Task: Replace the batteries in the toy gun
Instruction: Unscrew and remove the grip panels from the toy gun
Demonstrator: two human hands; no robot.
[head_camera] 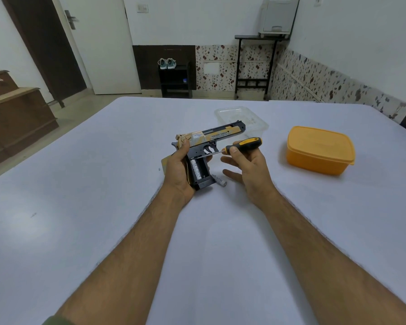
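My left hand (177, 170) grips a black and tan toy gun (217, 134) by its grip, barrel pointing right and away. The grip's side is uncovered and a white battery (195, 168) sits inside the compartment. My right hand (246, 165) holds a screwdriver (247, 143) with a black and orange handle between thumb and forefinger; its metal tip points left to the top of the compartment. A loose battery (219, 181) lies on the table between my hands. A tan flat piece (164, 161) shows just left of my left hand, mostly hidden.
An orange lidded plastic box (319, 150) stands on the white table (103, 184) to the right. A clear plastic container (240, 116) sits behind the gun. A small screw-like speck (159, 169) lies left of my left hand.
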